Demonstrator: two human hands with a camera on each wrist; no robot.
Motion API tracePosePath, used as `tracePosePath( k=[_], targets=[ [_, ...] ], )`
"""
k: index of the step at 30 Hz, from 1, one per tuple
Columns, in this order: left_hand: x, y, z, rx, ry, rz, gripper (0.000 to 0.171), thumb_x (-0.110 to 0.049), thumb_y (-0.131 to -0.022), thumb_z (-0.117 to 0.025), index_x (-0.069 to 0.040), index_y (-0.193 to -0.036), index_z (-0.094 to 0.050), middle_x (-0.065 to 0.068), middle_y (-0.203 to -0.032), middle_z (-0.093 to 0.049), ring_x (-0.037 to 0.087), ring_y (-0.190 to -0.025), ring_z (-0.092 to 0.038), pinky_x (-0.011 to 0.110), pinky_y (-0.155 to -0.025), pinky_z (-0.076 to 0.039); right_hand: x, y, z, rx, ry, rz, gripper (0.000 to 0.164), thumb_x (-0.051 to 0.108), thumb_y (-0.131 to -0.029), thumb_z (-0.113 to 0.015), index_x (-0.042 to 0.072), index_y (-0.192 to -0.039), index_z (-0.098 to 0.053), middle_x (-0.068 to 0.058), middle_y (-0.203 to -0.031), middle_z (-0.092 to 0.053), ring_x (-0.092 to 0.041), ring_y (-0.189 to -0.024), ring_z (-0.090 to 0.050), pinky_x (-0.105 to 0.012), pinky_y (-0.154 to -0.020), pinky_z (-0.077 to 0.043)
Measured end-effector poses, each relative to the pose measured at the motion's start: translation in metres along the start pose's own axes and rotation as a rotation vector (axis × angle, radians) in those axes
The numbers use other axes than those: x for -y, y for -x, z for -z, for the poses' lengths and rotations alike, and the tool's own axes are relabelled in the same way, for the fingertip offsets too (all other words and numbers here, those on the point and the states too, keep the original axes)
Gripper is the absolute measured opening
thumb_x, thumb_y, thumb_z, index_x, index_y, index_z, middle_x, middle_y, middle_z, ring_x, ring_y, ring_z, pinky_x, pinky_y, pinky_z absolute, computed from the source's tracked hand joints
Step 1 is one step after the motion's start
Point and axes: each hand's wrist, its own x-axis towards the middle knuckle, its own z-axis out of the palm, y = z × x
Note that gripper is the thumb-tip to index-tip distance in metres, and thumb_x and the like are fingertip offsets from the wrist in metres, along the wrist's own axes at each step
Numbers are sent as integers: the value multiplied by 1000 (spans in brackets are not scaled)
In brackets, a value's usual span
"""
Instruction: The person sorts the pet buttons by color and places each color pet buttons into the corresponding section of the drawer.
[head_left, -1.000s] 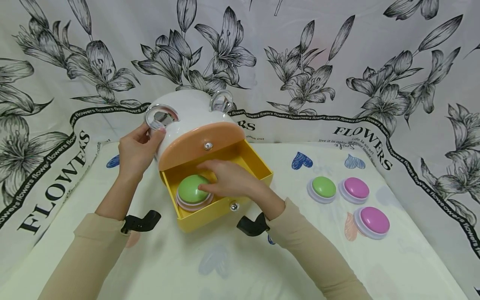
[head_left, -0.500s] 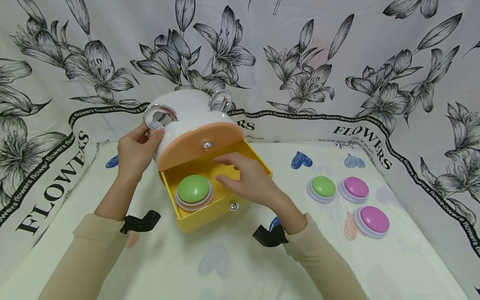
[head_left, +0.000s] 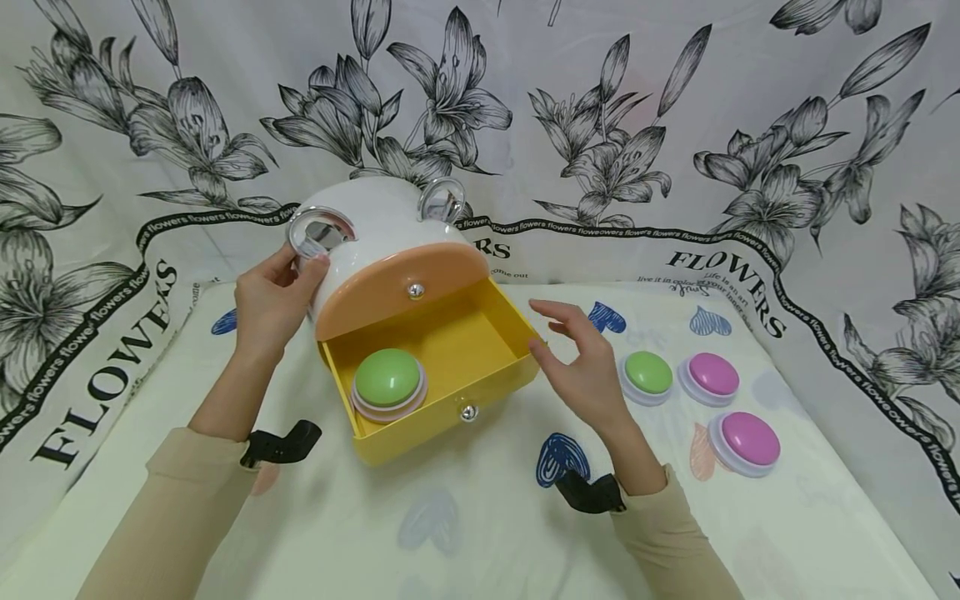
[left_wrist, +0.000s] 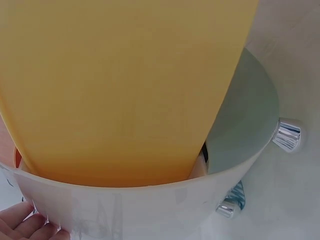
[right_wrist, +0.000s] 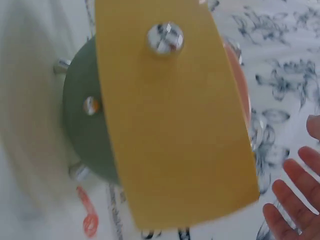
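A white dome-shaped box (head_left: 375, 208) with chrome rings on top has an orange front panel (head_left: 367, 296) and a pulled-out yellow drawer (head_left: 420, 437). Inside the drawer, at its left end, lies a green round push button (head_left: 387, 379) on a pale base. My left hand (head_left: 270, 300) holds the box's left side below a chrome ring (head_left: 302, 225); its fingertips (left_wrist: 35, 227) press the white shell in the left wrist view. Beside the drawer's right corner is my right hand (head_left: 588, 379), fingers spread and holding nothing; the right wrist view shows its fingers (right_wrist: 300, 182) apart from the drawer.
To the right lie a second green button (head_left: 648, 372), a pink button (head_left: 713, 374) and another pink button (head_left: 750, 439) nearer me. A flower-printed cloth (head_left: 585, 150) hangs behind the table. Chrome feet (right_wrist: 78, 171) stick out from the box's underside.
My right hand has come away from the green button and out of the drawer, moving right past its corner. My left hand keeps its hold; the button stays in the drawer.
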Motion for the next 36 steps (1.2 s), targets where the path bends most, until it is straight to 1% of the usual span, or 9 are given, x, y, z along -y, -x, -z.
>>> tracePosePath(
  k=[3, 5, 11, 17, 22, 26, 31, 33, 36],
  targets=[
    [-1, 0, 0, 1, 1, 2, 63, -50, -83, -59, -23, -138, -43, 5, -133, -52, 10, -103, -49, 9, -78, -49, -3, 6, 12, -72, 24, -23, 41, -5, -80, -65, -4, -120, -55, -16, -121, -57, -26, -112, -52, -45, -93, -47],
    [-2, 0, 1, -1, 1, 0, 62, -49, -83, -59, -22, -138, -43, 5, -132, -53, 10, -103, -50, 9, -77, -48, -10, 10, 18, -108, 48, -65, 43, -6, -81, -64, -5, -122, -52, -19, -123, -55, -29, -112, -51, -48, -93, -46],
    [-2, 0, 1, -2, 7, -2, 62, -49, -84, -59, -22, -138, -43, 6, -132, -53, 10, -101, -50, 7, -74, -48, -61, 25, 34, -185, 125, -233, 48, 5, -85, -64, 10, -131, -49, -5, -131, -51, -18, -120, -46, -40, -99, -43],
    [-2, 0, 0, -1, 7, 3, 62, -49, -83, -59, -23, -138, -43, 5, -132, -53, 10, -99, -49, 5, -72, -47, -90, 38, 50, -219, 133, -332, 51, 10, -85, -64, 14, -133, -48, -1, -135, -48, -16, -126, -42, -37, -103, -38],
    [-2, 0, 0, -2, 15, 2, 63, -49, -83, -59, -23, -138, -44, 6, -130, -54, 10, -96, -49, 5, -70, -47, -106, 48, 61, -201, 168, -470, 56, 17, -86, -64, 15, -138, -43, -2, -140, -43, -19, -131, -36, -38, -108, -32],
    [-1, -1, 0, -1, 16, 6, 63, -50, -83, -60, -23, -138, -44, 6, -128, -55, 10, -95, -49, 5, -69, -47, -117, 54, 69, -165, 218, -566, 63, 24, -86, -63, 16, -142, -36, -6, -145, -37, -25, -134, -30, -44, -111, -26],
    [0, -1, 1, 6, 3, 16, 64, -52, -82, -59, -24, -138, -42, 4, -131, -54, 11, -99, -49, 12, -76, -50, -129, 62, 74, -89, 312, -616, 70, 26, -86, -63, 10, -145, -28, -17, -145, -33, -35, -134, -27, -50, -111, -21],
    [0, -1, 1, 9, -3, 17, 65, -52, -83, -58, -24, -139, -42, 4, -133, -52, 12, -102, -49, 16, -80, -50, -135, 65, 75, -62, 341, -626, 73, 26, -85, -63, 7, -145, -26, -21, -144, -32, -38, -133, -27, -51, -111, -20],
    [0, -1, 1, 11, -4, 17, 65, -53, -83, -58, -24, -139, -41, 3, -134, -51, 12, -104, -50, 18, -82, -50, -143, 69, 78, -15, 372, -659, 78, 29, -85, -62, 4, -146, -21, -24, -145, -29, -41, -132, -26, -53, -110, -20]
  ],
)
